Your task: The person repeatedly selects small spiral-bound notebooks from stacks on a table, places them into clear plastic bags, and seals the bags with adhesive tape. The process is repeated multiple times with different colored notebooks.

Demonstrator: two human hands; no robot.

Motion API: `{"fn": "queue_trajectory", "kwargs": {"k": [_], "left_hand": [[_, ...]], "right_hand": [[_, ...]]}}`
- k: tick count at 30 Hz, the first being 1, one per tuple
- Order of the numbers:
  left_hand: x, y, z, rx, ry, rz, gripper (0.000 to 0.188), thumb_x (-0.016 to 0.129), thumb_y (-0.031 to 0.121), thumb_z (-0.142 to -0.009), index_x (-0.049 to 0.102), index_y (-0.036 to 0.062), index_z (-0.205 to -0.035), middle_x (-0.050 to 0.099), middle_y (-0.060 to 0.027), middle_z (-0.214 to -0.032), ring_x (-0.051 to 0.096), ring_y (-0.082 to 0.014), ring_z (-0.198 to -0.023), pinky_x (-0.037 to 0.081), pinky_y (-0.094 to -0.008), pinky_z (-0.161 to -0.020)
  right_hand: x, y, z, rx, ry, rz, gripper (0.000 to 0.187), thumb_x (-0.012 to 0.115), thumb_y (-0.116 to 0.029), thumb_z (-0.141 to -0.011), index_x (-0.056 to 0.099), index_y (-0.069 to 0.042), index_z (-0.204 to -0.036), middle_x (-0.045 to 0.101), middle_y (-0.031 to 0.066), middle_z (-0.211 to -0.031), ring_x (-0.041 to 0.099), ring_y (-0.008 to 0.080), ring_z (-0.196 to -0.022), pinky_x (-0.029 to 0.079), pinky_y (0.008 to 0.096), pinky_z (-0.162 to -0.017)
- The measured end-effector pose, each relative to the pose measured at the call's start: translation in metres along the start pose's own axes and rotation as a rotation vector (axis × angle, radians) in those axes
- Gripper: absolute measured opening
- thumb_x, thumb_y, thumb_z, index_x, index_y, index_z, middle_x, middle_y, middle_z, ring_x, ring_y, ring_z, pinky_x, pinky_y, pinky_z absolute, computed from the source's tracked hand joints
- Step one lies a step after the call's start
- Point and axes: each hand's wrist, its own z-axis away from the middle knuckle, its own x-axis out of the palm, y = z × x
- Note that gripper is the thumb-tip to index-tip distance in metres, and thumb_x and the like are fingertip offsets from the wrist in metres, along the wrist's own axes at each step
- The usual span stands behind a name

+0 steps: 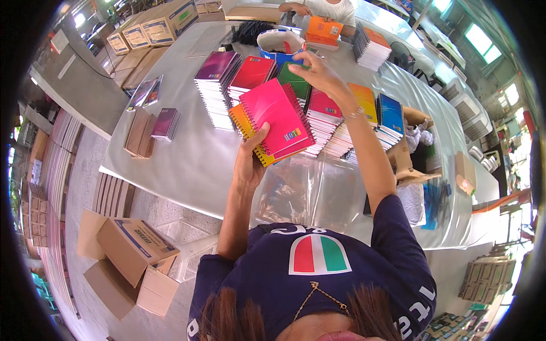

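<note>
Nearest the person, clear plastic sleeves (310,190) lie flat along the near edge of the long table (176,153), which is covered in a pale sheet. Bare tabletop stretches to the left of them, open out to the left edge.

Just above the sleeves, the left hand (250,162) is closed on a small stack of spiral notebooks (276,122), thumb on the pink top cover, fingers underneath; an orange one shows at the bottom of the stack. The stack is held tilted, lifted off the table, with its wire spine toward the far right.

Behind it stand piles of notebooks (236,85) side by side: purple, red, green, pink, orange and blue covers, packed close with little gap between them. The right hand (318,68) reaches over these piles with fingers curled, fingertips at the green pile; whether it grips a book I cannot tell.

To the left, well apart from the piles, lie a brown flat packet (139,133) and a small purple notebook (166,123), with open table around them.

Farther on sit a blue-and-white tub (281,42) and another notebook pile (371,48). At the far end another person's hand (296,8) rests by an orange notebook (324,31).

Below the table's left edge, on the floor, open cardboard boxes (133,247) crowd the near corner.
</note>
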Motion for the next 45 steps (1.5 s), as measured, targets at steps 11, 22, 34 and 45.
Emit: {"fn": "queue_trajectory", "kwargs": {"k": [11, 22, 34, 45], "left_hand": [[-0.031, -0.004, -0.009, -0.053, 0.085, 0.222, 0.043, 0.058, 0.021, -0.090, 0.049, -0.0041, -0.123, 0.061, -0.0157, -0.115, 0.064, -0.0269, -0.103, 0.056, -0.0435, -0.087], [-0.037, 0.007, 0.001, 0.008, 0.023, 0.135, 0.065, 0.055, 0.049, -0.094, 0.041, 0.0017, -0.136, 0.056, -0.0141, -0.128, 0.061, -0.0229, -0.112, 0.054, -0.0407, -0.091], [-0.033, 0.030, 0.022, 0.055, 0.162, 0.119, 0.057, 0.062, 0.038, -0.093, 0.048, -0.0040, -0.129, 0.060, -0.0149, -0.121, 0.065, -0.0221, -0.101, 0.054, -0.0357, -0.090], [-0.086, 0.023, 0.001, 0.137, 0.252, 0.216, 0.055, 0.061, 0.039, -0.093, 0.049, -0.0015, -0.128, 0.061, -0.0134, -0.118, 0.064, -0.0199, -0.104, 0.053, -0.0331, -0.091]], "right_hand": [[-0.016, 0.056, -0.033, 0.133, 0.082, -0.347, 0.050, 0.074, -0.004, -0.077, 0.058, 0.002, -0.123, 0.064, 0.0089, -0.106, 0.060, 0.0164, -0.093, 0.049, 0.0270, -0.082], [-0.007, -0.073, -0.006, -0.062, -0.446, -0.493, 0.037, 0.067, -0.014, -0.088, 0.057, -0.004, -0.123, 0.062, 0.0040, -0.111, 0.060, 0.0103, -0.099, 0.050, 0.0256, -0.087], [0.063, -0.068, -0.009, -0.526, -0.088, 0.097, 0.045, 0.070, -0.031, -0.087, 0.054, -0.002, -0.118, 0.059, 0.0141, -0.109, 0.059, 0.0248, -0.100, 0.045, 0.0368, -0.091], [0.067, -0.055, -0.018, -0.329, -0.183, 0.333, 0.032, 0.068, -0.012, -0.083, 0.061, 0.000, -0.111, 0.063, 0.0207, -0.110, 0.060, 0.0365, -0.106, 0.046, 0.0414, -0.091]]}}
